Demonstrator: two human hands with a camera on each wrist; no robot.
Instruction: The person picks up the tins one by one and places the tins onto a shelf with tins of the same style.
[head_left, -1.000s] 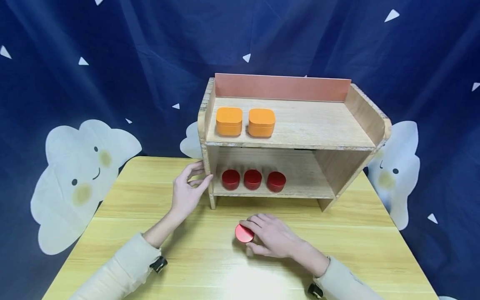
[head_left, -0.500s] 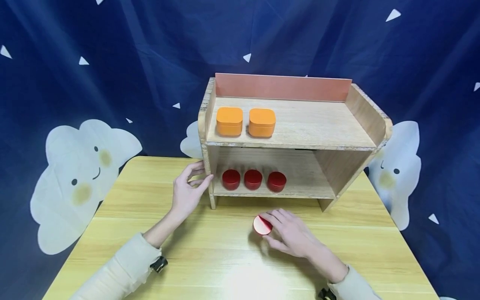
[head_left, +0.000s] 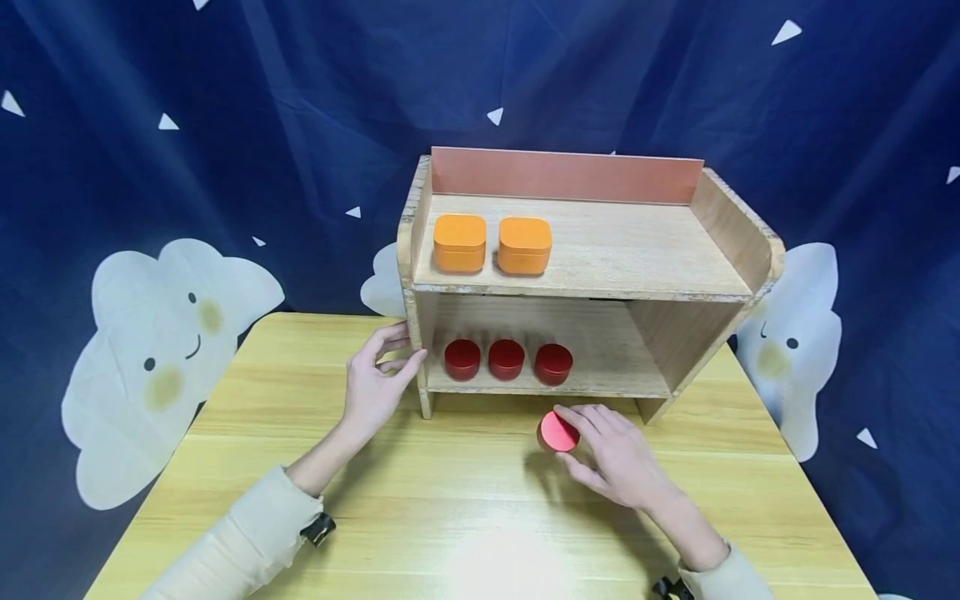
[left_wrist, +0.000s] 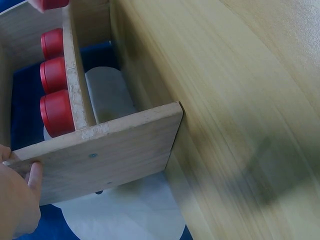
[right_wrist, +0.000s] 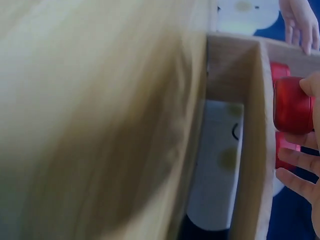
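Note:
My right hand [head_left: 615,454] pinches a round red tin [head_left: 558,432] between thumb and fingers, its lid facing up. The tin is held above the table, just in front of a two-tier wooden shelf [head_left: 645,250]. In the right wrist view the gripped tin [right_wrist: 292,107] partly hides others behind it. My left hand [head_left: 373,385] holds the shelf's left side panel [left_wrist: 115,155], with the thumb at its front edge. Three matching red tins stand in a row on the lower tier, the middle tin [head_left: 506,358] among them.
Two orange rounded-square boxes, the left box [head_left: 460,243] and the right box [head_left: 524,246], sit on the upper tier's left half. The wooden table [head_left: 420,508] carries the shelf. Behind hangs a blue curtain [head_left: 315,125] with cloud prints.
My right hand has carried the red tin right and toward the shelf, with a shadow now apart from it on the table. My left hand has stayed at the side panel.

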